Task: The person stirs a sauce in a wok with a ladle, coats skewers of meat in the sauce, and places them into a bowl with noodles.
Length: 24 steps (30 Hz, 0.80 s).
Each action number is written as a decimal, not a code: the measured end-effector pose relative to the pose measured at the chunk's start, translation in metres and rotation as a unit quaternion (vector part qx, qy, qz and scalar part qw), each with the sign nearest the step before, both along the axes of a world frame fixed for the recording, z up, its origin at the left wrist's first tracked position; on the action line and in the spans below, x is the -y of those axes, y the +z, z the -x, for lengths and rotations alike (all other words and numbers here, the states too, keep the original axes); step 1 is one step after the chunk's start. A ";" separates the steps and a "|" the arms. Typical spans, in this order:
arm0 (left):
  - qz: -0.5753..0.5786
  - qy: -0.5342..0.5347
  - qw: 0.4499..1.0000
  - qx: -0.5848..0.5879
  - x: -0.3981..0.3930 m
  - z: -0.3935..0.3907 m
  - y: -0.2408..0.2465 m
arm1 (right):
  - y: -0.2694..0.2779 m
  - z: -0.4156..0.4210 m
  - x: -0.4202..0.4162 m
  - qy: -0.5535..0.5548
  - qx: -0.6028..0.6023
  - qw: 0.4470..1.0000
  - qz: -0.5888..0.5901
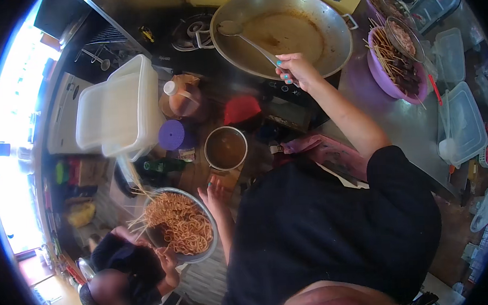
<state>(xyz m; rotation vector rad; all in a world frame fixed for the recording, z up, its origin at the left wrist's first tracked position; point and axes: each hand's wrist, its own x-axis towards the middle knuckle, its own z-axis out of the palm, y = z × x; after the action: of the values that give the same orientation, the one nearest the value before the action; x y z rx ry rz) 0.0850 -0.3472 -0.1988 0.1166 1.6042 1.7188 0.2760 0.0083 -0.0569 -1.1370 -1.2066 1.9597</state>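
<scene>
My right hand (297,71) grips the handle of a long metal ladle (257,46). The ladle's bowl rests inside a wide metal wok (337,35), whose shallow brownish liquid (285,36) covers the bottom. My left hand (214,195) has its fingers apart and holds nothing. It hovers between a small round metal pot (226,148) of brown liquid and a large grey metal basin (211,247). Coiled, reddish-brown skewered food (188,234) fills much of that basin. A co-worker's hands (164,256) are at the basin's near left rim.
At right, a purple basin (374,73) of skewered meat stands on the metal counter (396,144) beside a strainer of pale meat (401,36). Clear plastic containers (462,128) lie farther right. To the left are white plastic tubs (117,111), a capped jug (185,99) and a green bottle (164,165).
</scene>
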 end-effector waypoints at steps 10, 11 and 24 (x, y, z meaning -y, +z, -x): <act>-0.024 0.047 0.996 0.076 -0.008 -0.017 0.041 | -0.001 0.045 0.023 -0.088 -0.090 0.992 -0.016; -0.026 0.039 0.996 0.073 -0.005 -0.016 0.041 | 0.006 0.053 0.026 -0.113 -0.106 0.988 0.001; -0.047 -0.128 0.989 0.060 -0.027 0.000 0.038 | 0.081 -0.045 0.056 -0.185 -0.345 0.913 -0.112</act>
<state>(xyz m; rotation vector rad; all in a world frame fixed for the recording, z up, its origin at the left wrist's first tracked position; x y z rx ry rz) 0.0848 -0.3201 -0.1612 0.2484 1.3584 1.5709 0.3210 -0.0473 0.0242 -0.4338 -0.7372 1.6530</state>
